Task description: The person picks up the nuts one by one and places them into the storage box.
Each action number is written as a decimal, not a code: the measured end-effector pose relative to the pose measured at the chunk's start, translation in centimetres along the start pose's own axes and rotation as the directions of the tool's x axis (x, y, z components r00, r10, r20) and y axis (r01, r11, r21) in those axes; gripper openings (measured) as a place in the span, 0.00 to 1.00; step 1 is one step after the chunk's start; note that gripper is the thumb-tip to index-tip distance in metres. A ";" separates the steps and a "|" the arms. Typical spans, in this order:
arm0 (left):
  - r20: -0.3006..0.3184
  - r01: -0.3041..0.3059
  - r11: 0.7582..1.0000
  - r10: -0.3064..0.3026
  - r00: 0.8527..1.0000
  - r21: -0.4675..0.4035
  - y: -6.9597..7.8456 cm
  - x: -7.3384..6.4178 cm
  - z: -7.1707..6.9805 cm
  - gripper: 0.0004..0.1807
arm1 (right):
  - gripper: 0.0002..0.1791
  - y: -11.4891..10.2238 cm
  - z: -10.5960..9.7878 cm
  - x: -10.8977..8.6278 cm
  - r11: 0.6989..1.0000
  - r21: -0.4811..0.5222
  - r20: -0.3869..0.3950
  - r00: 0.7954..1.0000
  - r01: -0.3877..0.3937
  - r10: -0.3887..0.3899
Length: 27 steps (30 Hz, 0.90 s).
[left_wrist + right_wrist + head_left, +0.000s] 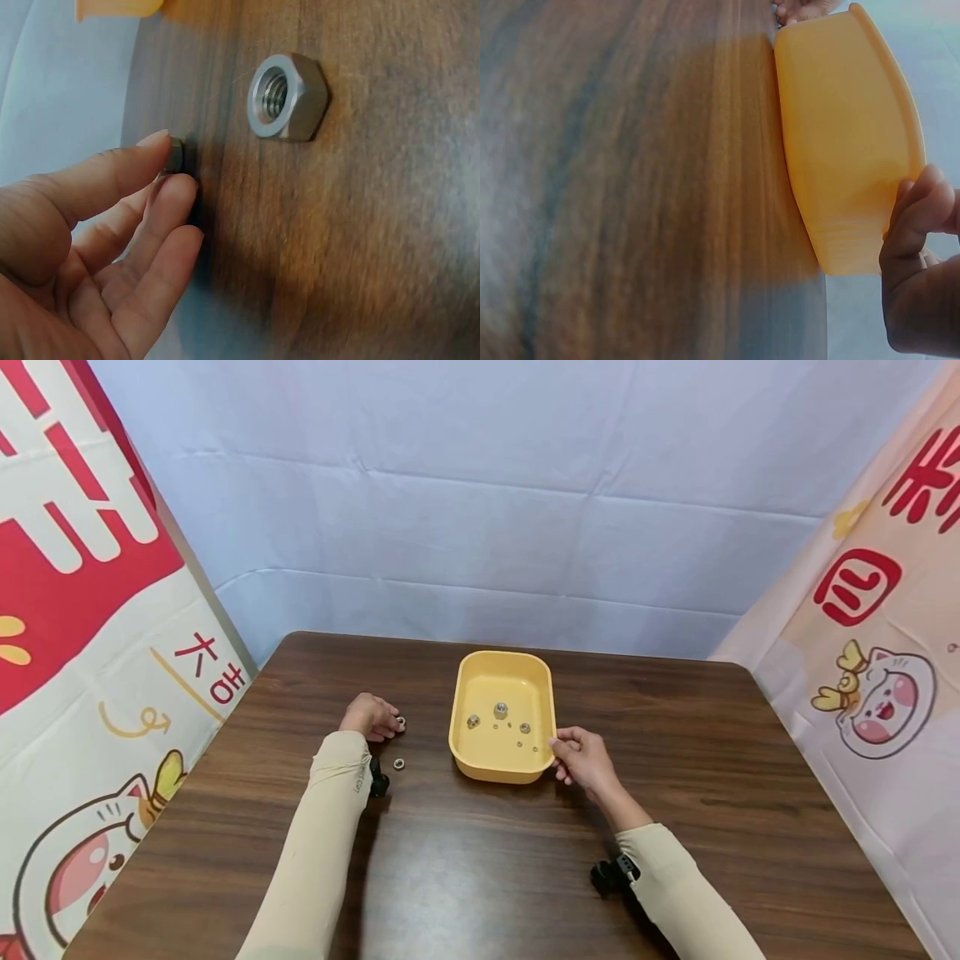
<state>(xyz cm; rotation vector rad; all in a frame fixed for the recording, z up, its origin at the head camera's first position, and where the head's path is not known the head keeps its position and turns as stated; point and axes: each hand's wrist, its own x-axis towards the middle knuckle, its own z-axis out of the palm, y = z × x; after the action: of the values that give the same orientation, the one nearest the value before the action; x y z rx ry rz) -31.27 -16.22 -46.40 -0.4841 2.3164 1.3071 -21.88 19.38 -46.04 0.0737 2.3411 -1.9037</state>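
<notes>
A yellow plastic tray (504,764) stands on the table, with several metal nuts of different sizes inside, among them a large hex nut (501,711). My right hand (585,762) grips the tray's right rim between thumb and fingers, as the right wrist view also shows on the yellow wall (840,142). Left of the tray, my left hand (372,717) has thumb and fingertips on a hex nut (176,156) at the table surface, pinching it; the fingers partly hide it. Nearer my body lies another hex nut (289,97), loose on the wood.
The dark wood-grain table (465,860) has rounded far corners. A pale cloth (480,527) hangs behind it, and printed banners stand at the left and right sides. Black wrist cameras (611,875) are strapped over both beige sleeves.
</notes>
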 end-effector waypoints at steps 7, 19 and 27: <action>-0.043 -0.032 0.994 0.037 0.998 0.103 0.5 -0.7 0.3 0.20 | 0.18 0.2 0.0 0.1 1.000 0.002 -0.007 1.000 0.003 -0.003; -0.151 0.013 0.979 0.019 0.988 0.204 0.8 -1.1 0.8 0.07 | 0.18 0.0 0.0 -0.1 1.000 0.020 -0.001 1.000 0.002 -0.002; -0.140 0.006 0.989 0.014 0.990 0.145 0.5 -0.5 0.8 0.04 | 0.17 -3.0 0.3 -2.1 1.000 0.009 0.016 1.000 0.007 -0.007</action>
<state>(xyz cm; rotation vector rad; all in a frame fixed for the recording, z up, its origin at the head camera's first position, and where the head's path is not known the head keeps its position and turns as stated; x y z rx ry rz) -30.91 -15.27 -46.13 -0.5393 2.5076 1.1285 -20.09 18.51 -42.89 0.0510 2.3261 -1.9107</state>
